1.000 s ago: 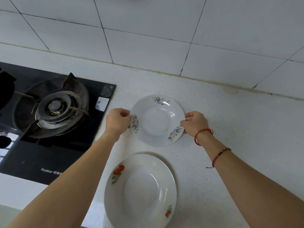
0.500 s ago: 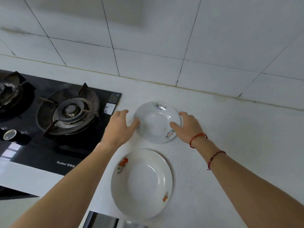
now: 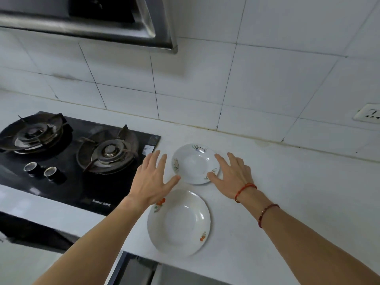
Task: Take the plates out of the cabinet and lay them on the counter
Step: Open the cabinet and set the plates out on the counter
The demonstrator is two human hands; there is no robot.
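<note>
Two white plates lie flat on the white counter (image 3: 287, 202). The small plate (image 3: 194, 163) with flower prints sits farther back. The large plate (image 3: 178, 222) with orange fruit prints lies nearer the front edge. My left hand (image 3: 152, 179) hovers just left of the small plate, fingers spread, holding nothing; its wrist covers a bit of the large plate's rim. My right hand (image 3: 232, 174) is spread at the small plate's right side, its fingertips over the rim, gripping nothing.
A black two-burner gas hob (image 3: 67, 159) with two knobs (image 3: 41, 170) fills the counter to the left. A steel range hood (image 3: 88, 19) hangs above it. White tiled wall behind, with a socket (image 3: 370, 115) at far right. A cabinet opening (image 3: 133, 270) shows below the counter edge.
Both hands let go of the small plate and opened, drawing back slightly. The plate now rests on the counter. The camera tilted up, showing the hood and second burner.
</note>
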